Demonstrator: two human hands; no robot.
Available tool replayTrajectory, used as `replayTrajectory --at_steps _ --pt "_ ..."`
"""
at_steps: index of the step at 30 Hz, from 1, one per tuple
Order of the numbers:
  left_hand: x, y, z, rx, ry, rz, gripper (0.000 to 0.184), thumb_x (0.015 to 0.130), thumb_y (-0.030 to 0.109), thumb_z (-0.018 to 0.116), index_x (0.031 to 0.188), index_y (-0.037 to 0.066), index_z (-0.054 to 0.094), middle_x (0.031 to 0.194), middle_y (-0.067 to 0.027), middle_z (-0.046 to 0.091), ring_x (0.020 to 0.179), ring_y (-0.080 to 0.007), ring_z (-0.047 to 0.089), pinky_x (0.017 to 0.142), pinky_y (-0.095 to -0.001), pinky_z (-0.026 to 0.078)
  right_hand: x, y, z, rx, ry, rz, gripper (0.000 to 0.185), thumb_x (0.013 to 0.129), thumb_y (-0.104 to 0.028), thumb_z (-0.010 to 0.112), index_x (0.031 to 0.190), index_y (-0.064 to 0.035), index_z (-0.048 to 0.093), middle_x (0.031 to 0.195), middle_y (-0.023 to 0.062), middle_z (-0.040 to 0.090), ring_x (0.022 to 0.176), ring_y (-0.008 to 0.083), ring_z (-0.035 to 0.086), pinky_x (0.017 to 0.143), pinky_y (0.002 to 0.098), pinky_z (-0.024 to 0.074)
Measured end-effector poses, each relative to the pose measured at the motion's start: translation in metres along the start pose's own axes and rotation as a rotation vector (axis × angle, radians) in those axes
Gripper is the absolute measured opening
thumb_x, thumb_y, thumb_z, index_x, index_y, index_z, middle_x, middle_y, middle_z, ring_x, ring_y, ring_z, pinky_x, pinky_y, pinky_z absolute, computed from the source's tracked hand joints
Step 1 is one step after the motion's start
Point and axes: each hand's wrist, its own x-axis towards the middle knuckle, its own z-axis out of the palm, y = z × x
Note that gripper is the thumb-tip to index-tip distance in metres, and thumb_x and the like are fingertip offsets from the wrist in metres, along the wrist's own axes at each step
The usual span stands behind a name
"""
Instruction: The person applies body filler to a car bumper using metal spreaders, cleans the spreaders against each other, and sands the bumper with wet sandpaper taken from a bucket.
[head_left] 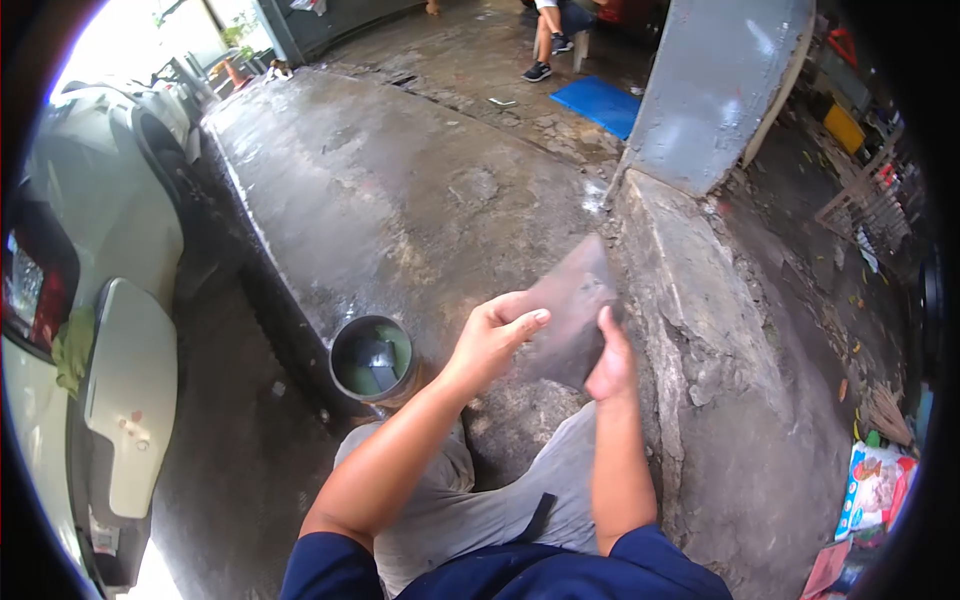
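Observation:
A thin, flat grey-brown sheet [572, 320] is held up in front of me over the concrete floor, slightly blurred. My left hand [497, 338] grips its left edge, with the thumb lying on the near face and the fingers behind. On the right edge, my right hand [612, 362] holds it with the thumb upward against the face. Below and left of my left hand stands a round dark bucket [372, 358] with greenish water and a dark piece inside it.
A pale car [140, 300] stands along the left. A metal pillar [700, 95] rises from a broken concrete ledge [700, 300] on the right. Farther off are a blue mat [597, 106] and a seated person's legs [545, 45]. Colourful packets [875, 490] lie at lower right.

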Motion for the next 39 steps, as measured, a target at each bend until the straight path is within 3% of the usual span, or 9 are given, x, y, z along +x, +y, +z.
replayTrajectory --at_steps 4,8,13,18,22,24,26,29,39 --pt "0.003 -0.003 -0.007 0.081 0.066 0.035 0.025 0.101 0.027 0.068 0.107 0.003 0.069 0.094 -0.0031 0.072 0.087 -0.0100 0.065 0.076 -0.0275 0.052 0.002 -0.005 -0.020 0.075 0.056 -0.024 0.045 0.099 -0.032 0.068 0.136 -0.0067 0.060 0.128 0.0076 0.068 0.119 0.0251 0.064 0.104 0.0452 0.0500" --pt "0.005 -0.004 -0.021 0.175 0.329 0.060 0.031 0.105 0.033 0.063 0.086 0.009 0.059 0.070 0.0059 0.052 0.064 -0.0073 0.048 0.063 -0.0261 0.044 0.002 0.003 -0.029 -0.028 0.110 -0.059 0.037 0.098 -0.027 0.070 0.129 -0.0069 0.064 0.123 0.0064 0.070 0.114 0.0237 0.066 0.099 0.0425 0.0522" --pt "0.001 -0.004 -0.036 0.089 0.396 0.177 0.013 0.100 0.016 0.067 0.104 0.008 0.057 0.083 0.0037 0.055 0.076 -0.0061 0.051 0.070 -0.0234 0.044 0.006 0.015 -0.029 -0.098 0.133 -0.025 0.036 0.096 -0.026 0.072 0.125 -0.0054 0.066 0.121 0.0060 0.071 0.111 0.0229 0.068 0.097 0.0413 0.0531" --pt "-0.011 0.014 -0.035 0.234 0.395 0.058 0.014 0.095 0.017 0.073 0.093 0.005 0.066 0.083 0.0006 0.064 0.072 -0.0075 0.056 0.064 -0.0243 0.046 0.012 0.015 -0.031 0.044 0.130 0.078 0.049 0.098 -0.038 0.067 0.131 -0.0029 0.062 0.127 0.0120 0.068 0.114 0.0287 0.066 0.100 0.0452 0.0519" --pt "-0.001 -0.011 -0.036 0.046 0.227 0.014 0.021 0.101 0.012 0.063 0.116 -0.002 0.069 0.097 -0.0080 0.074 0.081 -0.0109 0.066 0.074 -0.0263 0.055 0.017 0.016 -0.043 0.201 0.097 -0.009 0.045 0.102 -0.035 0.062 0.134 -0.0035 0.061 0.128 0.0112 0.068 0.118 0.0290 0.064 0.103 0.0466 0.0505" --pt "0.000 -0.028 -0.033 0.273 0.265 0.142 0.036 0.101 0.008 0.060 0.136 -0.002 0.061 0.109 -0.0141 0.075 0.089 -0.0218 0.071 0.083 -0.0338 0.058 0.015 0.010 -0.037 0.244 0.111 -0.002 0.044 0.102 -0.034 0.062 0.134 -0.0035 0.060 0.130 0.0116 0.067 0.118 0.0296 0.063 0.104 0.0475 0.0501" --pt "-0.004 -0.020 -0.026 0.643 0.328 0.384 0.032 0.100 0.008 0.059 0.131 -0.001 0.062 0.109 -0.0174 0.074 0.093 -0.0278 0.071 0.083 -0.0389 0.056 0.017 0.012 -0.041 0.272 0.115 0.014 0.044 0.103 -0.034 0.061 0.135 -0.0034 0.060 0.131 0.0119 0.066 0.119 0.0300 0.063 0.105 0.0481 0.0497" --pt "-0.020 0.024 -0.012 0.835 0.210 0.004 0.020 0.098 0.008 0.061 0.117 -0.001 0.062 0.103 -0.0189 0.072 0.094 -0.0295 0.071 0.081 -0.0415 0.054 0.030 0.022 -0.057 0.280 0.111 0.059 0.045 0.102 -0.034 0.062 0.135 -0.0033 0.060 0.134 0.0120 0.065 0.121 0.0302 0.062 0.105 0.0483 0.0492" --pt "-0.049 0.027 -0.041 0.564 0.519 0.344 0.027 0.091 0.013 0.074 0.109 0.003 0.057 0.102 -0.0073 0.062 0.095 -0.0177 0.063 0.083 -0.0331 0.053 0.077 0.069 -0.071 0.092 0.253 0.074 0.049 0.096 -0.036 0.070 0.133 -0.0041 0.062 0.130 0.0089 0.067 0.116 0.0277 0.064 0.102 0.0440 0.0504"
